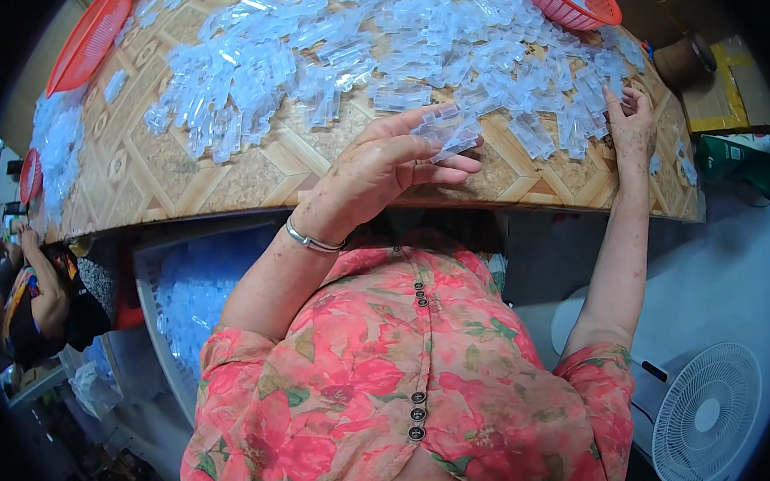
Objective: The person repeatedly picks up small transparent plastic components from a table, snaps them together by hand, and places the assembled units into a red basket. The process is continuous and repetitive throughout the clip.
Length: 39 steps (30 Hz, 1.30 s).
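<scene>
My left hand (395, 159) is raised over the table's near edge, closed on a small stack of clear plastic pieces (449, 133). Its thumb lies along one side of the stack, and the fingers support the other. Farther right, my right hand (631, 123) rests at the border of a wide heap of similar flat, clear plastic pieces (259, 73). Its fingers are slightly curled and apart, with nothing visible in them. Loose pieces (532, 134) lie on the tabletop between the two hands.
Red plastic baskets stand at the table's (138, 188) far left (87, 43) and far right (577, 4). A white crate (154, 314) of clear pieces sits below the near edge. A white fan (707, 411) is at lower right. Another person's arm (47, 276) shows at left.
</scene>
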Available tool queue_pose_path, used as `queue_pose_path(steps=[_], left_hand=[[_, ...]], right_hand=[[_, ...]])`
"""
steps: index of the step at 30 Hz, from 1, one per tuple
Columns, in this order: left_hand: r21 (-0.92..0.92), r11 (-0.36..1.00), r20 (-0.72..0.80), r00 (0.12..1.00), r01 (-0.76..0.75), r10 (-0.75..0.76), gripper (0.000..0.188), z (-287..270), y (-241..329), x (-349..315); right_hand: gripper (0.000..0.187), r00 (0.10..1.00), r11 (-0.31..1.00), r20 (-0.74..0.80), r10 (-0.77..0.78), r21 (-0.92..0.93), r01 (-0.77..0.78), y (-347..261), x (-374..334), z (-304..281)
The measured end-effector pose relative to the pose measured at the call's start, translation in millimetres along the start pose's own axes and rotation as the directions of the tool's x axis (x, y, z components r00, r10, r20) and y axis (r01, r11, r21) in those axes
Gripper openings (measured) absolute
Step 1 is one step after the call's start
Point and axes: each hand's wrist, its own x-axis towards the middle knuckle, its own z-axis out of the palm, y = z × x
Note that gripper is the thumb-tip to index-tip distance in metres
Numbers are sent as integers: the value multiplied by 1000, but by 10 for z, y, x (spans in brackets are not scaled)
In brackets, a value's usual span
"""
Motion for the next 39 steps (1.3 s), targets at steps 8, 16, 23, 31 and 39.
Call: queue_pose_path(steps=[8,16,23,31,39], left_hand=[[379,904,-149,977,201,-155,36,70,92,-59],[955,139,153,838,-261,524,30,-10,88,46],[934,-358,245,724,4,645,31,-479,898,466],[921,-299,-54,843,249,535,44,-1336,1584,1485],[878,-391,3,814,276,581,38,-1400,1604,1648]], right_hand=[[27,1000,999,4,-25,-25,25,-130,-82,-110],[19,975,969,-22,-221,110,222,-390,-355,-232],[28,853,840,61,-519,221,495,-1173,-865,-334],[37,663,668,151,-733,346,659,-1548,-1257,-37],[37,726,716,138,-673,368,593,-1455,-1281,-38]])
